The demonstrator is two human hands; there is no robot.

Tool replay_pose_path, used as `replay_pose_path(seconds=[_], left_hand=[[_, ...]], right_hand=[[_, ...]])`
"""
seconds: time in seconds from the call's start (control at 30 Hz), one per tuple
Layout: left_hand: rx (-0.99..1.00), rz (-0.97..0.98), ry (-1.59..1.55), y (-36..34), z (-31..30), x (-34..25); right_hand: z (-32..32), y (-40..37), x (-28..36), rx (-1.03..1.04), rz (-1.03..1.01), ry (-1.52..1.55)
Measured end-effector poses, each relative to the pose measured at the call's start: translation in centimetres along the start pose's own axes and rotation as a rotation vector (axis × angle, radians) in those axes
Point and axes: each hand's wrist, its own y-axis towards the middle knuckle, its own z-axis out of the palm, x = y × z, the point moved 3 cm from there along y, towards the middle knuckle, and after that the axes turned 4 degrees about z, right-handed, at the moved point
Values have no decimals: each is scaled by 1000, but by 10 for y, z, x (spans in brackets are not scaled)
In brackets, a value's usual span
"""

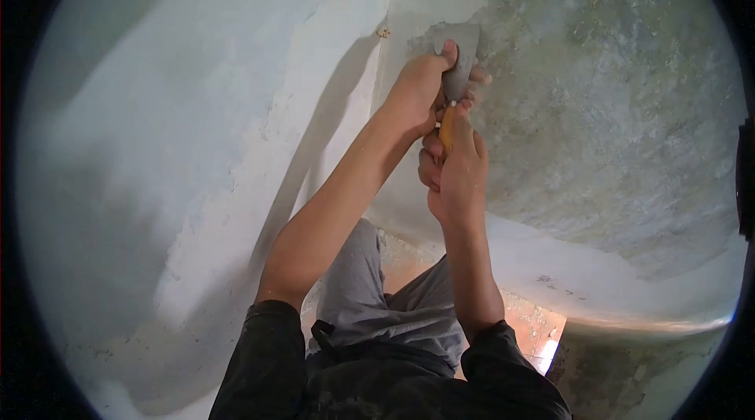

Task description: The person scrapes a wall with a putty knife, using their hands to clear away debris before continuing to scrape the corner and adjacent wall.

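1. Lies in both hands: scraper (468, 42), in front of the mottled wall patch (598, 121), near the wall corner (381, 50); cannot tell contact from gap.
2. Runs nearly upright in view along its long axis, leaning slightly right; handle (447, 133) within the right hand (462, 172), blade (464, 66) just beyond, beside the left hand (421, 86).
3. Looks flat and grey, broadening toward a wide edge, with an orange-yellow handle mostly covered.
4. Right hand: curled closed around the handle.
5. Left hand: pinched closed on the blade, thumb across its face, fingertips past the far edge.
6. Below: grey trousers (350, 286).
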Motion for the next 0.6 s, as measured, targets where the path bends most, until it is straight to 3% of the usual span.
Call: replay_pose_path(seconds=[0.2,0.27,0.4,0.47,0.5,0.6], left_hand=[[-26,-69,55,-7,4,4],[-103,-4,-31,-6,12,4],[-69,47,-74,5,9,-2],[-6,11,48,-3,6,2],[-108,11,37,-8,11,2],[-143,22,-94,1,15,-7]], right_hand=[[1,-4,2,0,0,31],[-1,1,10,20,0,14],[7,4,16,38,-27,24],[1,-5,10,29,-14,20],[2,-8,10,26,7,10],[8,1,19,65,-30,0]])
